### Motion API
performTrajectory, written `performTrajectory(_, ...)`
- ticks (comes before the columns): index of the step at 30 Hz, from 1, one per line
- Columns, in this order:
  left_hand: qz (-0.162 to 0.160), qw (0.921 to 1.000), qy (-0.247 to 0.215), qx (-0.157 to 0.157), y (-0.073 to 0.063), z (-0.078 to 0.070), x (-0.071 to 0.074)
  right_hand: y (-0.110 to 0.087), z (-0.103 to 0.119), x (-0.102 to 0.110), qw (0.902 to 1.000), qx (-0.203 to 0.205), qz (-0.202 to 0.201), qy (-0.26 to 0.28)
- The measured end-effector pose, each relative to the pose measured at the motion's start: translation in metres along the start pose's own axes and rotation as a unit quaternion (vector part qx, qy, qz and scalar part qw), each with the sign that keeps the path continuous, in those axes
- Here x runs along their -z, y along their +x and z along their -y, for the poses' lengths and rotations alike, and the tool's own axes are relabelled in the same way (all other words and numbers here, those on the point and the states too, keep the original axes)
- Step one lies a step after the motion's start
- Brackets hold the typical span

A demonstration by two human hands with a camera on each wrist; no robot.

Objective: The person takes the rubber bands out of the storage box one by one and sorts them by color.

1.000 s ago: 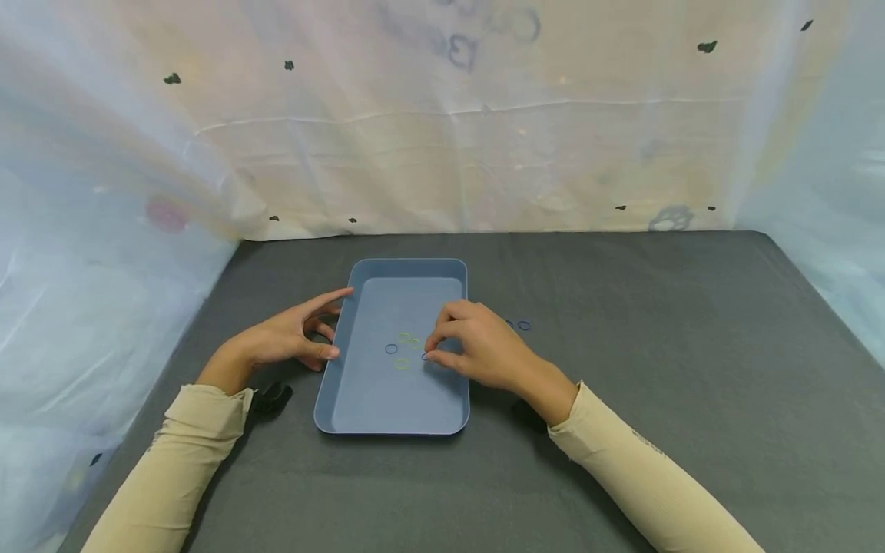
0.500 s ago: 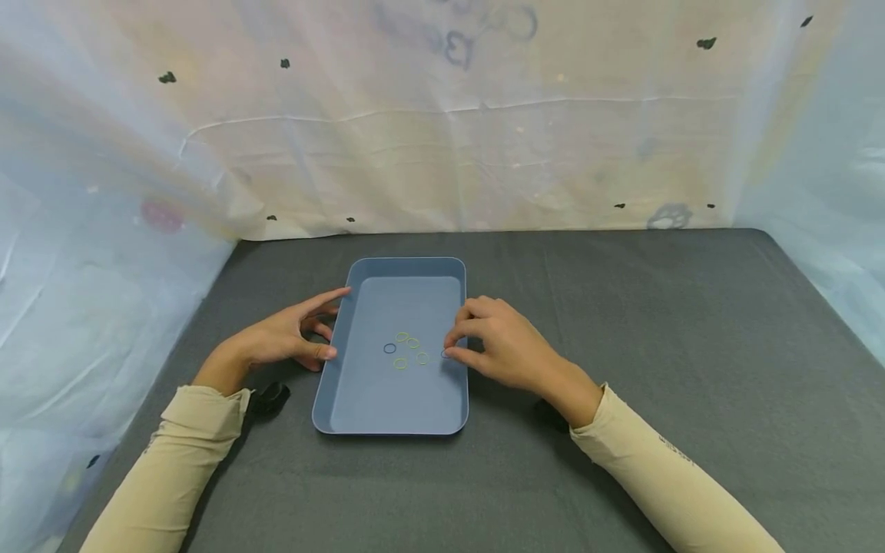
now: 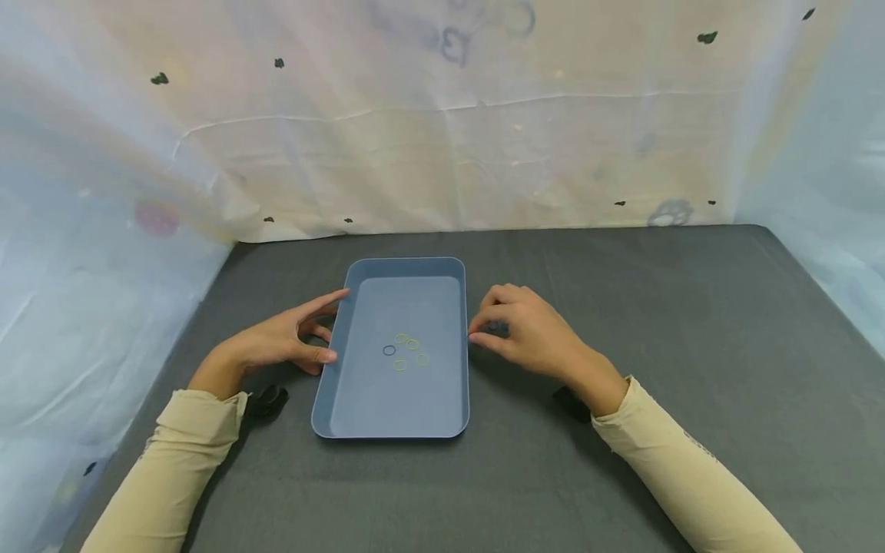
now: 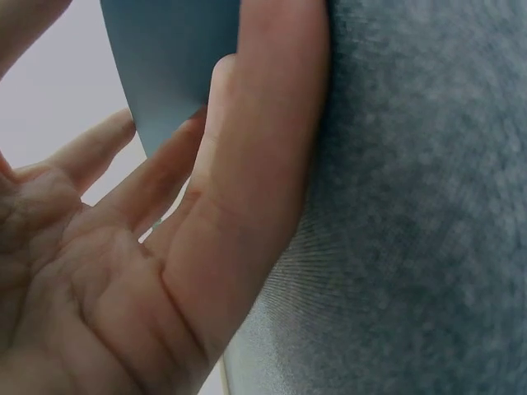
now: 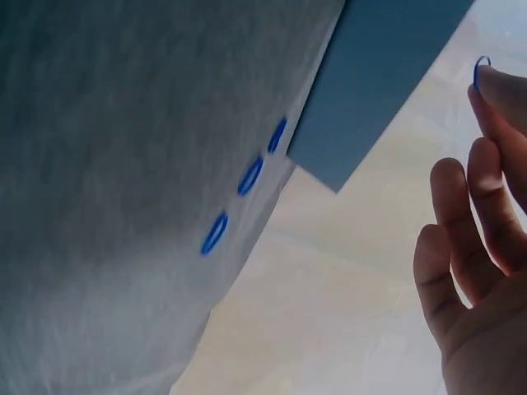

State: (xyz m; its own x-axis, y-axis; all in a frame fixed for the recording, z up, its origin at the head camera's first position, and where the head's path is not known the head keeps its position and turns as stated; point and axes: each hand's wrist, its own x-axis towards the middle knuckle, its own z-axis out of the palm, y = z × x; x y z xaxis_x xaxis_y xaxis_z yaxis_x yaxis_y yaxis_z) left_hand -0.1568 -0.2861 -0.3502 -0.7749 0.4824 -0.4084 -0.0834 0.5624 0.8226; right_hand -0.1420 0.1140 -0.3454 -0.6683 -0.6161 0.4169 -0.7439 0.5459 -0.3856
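Observation:
A blue-grey rectangular tray [image 3: 401,407] lies on the table, slightly left of centre in the head view. Inside it are several thin yellow rubber bands [image 3: 412,344] and one blue rubber band [image 3: 389,350]. My left hand [image 3: 280,338] rests its fingertips and thumb against the tray's left wall, fingers mostly extended. Just beyond the right rim, my right hand [image 3: 528,330] pinches another blue rubber band [image 5: 482,72] between thumb and forefinger, raised above the table in the right wrist view. Its other fingers are loosely bent.
Three blue rubber bands [image 5: 250,175] lie in a row on the grey cloth, beside the tray's right side; the right hand mostly covers them in the head view. A dark grey cloth [image 3: 657,346] covers the table. Pale printed curtains [image 3: 484,153] hang behind and at both sides.
My right hand has moved right, from over the tray to past its right rim, carrying the blue rubber band. A yellow band it covered now shows. The left hand stays at the tray.

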Motion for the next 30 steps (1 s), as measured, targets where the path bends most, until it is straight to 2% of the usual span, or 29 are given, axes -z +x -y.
performTrajectory(10,0.003,1.0,-0.002,0.0,0.002,-0.002,-0.001,-0.006,-0.017,0.013,0.9993,-0.033,-0.003,-0.017)
performTrajectory(18,0.0,1.0,-0.004,0.002,0.0,-0.002,0.002,-0.006,-0.024,0.016,0.9984,-0.033,0.016,-0.042)
performTrajectory(27,-0.002,0.9999,0.01,0.007,-0.004,-0.002,0.004,-0.01,-0.036,0.023,0.9931,-0.04,0.014,-0.109)
performTrajectory(30,-0.004,0.9999,0.012,0.009,-0.006,-0.002,0.004,-0.011,-0.04,0.024,0.9931,-0.037,0.025,-0.109)
